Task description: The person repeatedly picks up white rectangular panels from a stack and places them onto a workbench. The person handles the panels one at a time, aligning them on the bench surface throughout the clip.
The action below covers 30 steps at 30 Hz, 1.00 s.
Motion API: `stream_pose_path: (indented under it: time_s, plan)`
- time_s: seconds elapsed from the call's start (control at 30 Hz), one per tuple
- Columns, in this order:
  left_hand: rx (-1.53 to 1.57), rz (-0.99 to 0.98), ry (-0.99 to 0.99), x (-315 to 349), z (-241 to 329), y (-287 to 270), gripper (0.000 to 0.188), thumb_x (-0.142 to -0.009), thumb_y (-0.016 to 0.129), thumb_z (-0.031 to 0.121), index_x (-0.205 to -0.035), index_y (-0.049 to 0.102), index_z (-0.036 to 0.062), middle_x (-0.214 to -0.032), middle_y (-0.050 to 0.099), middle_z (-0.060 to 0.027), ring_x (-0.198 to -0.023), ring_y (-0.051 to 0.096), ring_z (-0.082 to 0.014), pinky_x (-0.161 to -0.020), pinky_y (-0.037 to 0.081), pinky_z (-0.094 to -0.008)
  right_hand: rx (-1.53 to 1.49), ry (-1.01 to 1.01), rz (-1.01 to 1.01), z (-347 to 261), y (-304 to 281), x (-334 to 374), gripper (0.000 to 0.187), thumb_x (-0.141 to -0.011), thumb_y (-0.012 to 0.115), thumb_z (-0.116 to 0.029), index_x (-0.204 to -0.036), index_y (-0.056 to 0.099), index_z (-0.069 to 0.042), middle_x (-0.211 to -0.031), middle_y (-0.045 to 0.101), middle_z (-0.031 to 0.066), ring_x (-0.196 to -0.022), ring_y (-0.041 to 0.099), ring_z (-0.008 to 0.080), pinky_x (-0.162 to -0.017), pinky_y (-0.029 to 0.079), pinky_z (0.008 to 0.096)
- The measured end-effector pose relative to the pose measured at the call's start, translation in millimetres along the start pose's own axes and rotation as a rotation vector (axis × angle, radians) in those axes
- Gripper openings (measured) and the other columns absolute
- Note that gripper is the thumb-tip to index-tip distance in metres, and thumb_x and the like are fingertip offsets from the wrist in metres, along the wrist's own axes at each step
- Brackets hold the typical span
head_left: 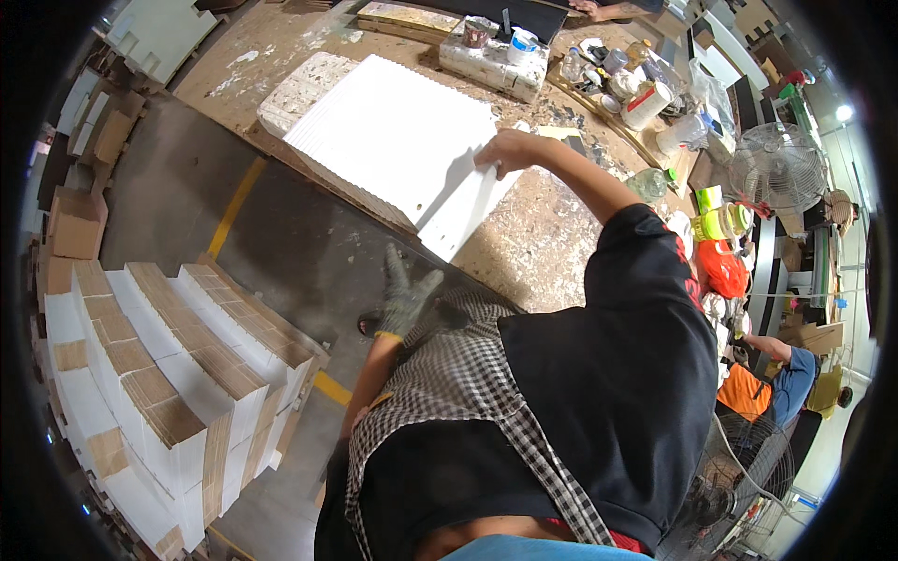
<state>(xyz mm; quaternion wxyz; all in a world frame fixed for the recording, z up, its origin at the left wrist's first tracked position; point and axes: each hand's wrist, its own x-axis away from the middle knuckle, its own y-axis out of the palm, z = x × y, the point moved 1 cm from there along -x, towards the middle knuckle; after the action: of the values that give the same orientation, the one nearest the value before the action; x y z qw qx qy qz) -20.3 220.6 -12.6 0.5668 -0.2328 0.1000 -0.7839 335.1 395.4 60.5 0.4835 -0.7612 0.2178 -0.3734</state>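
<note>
Right hand point(506, 152), upper centre of frame, pinching the edge of 1 white panel point(465, 211), which sits at the lower-right side of a white stack point(388, 112) on the stained worktable point(538, 257). Gloved left hand point(403, 301), mid-frame: fingers spread, off the panel. Brown-and-white pile point(192, 351) lower left.

Stack of flat white panels point(393, 122), many thin layers, lying on table point(547, 243). White piece point(462, 221) along its near-right edge; tilt unclear.
</note>
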Motion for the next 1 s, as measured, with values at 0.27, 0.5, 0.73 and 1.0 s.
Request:
stream_pose_path:
  time_s: [0.27,0.5,0.73,1.0]
  plan:
    - [-0.087,0.078,-0.221,-70.7,-10.1,84.6,0.130,-0.080,0.075,0.062,-0.159,-0.003,-0.0056,-0.164,0.007,-0.0339,-0.153,0.015,-0.0452,-0.125,0.020,-0.0462,-0.235,-0.047,0.796,62.8,29.0,0.1,0.034,-0.086,0.078,-0.014,-0.119,0.070,-0.012,-0.122,0.070,0.0085,-0.112,0.064,0.0299,-0.098,0.051,0.0430]
    - [-0.098,0.340,-0.117,-80.9,-2.7,90.0,0.130,-0.082,0.074,0.060,-0.156,-0.005,-0.0111,-0.165,0.004,-0.0335,-0.155,0.009,-0.0428,-0.125,0.019,-0.0452,-1.446,0.460,0.844,104.3,122.3,-19.2,0.077,-0.105,0.039,-0.061,-0.156,0.035,-0.004,-0.156,0.043,0.0137,-0.144,0.039,0.0287,-0.120,0.025,0.0416]
    - [-0.070,-0.022,-0.341,-86.3,12.4,72.5,0.135,-0.079,0.077,0.062,-0.153,-0.002,-0.0170,-0.161,0.012,-0.0383,-0.152,0.018,-0.0423,-0.124,0.021,-0.0428,-1.322,0.422,0.780,102.9,137.1,-25.4,0.067,-0.098,0.064,-0.048,-0.141,0.055,0.003,-0.139,0.059,0.0166,-0.130,0.053,0.0271,-0.112,0.035,0.0381]
    - [-0.236,-0.091,-0.052,4.2,-109.6,-59.0,0.059,-0.102,0.055,0.020,-0.153,0.035,0.0011,-0.165,0.025,-0.0161,-0.150,0.031,-0.0256,-0.121,0.031,-0.0358,-1.023,0.616,1.750,48.3,71.8,-31.0,0.039,-0.107,0.050,-0.038,-0.114,0.066,-0.003,-0.103,0.069,0.0116,-0.091,0.065,0.0203,-0.082,0.052,0.0352]
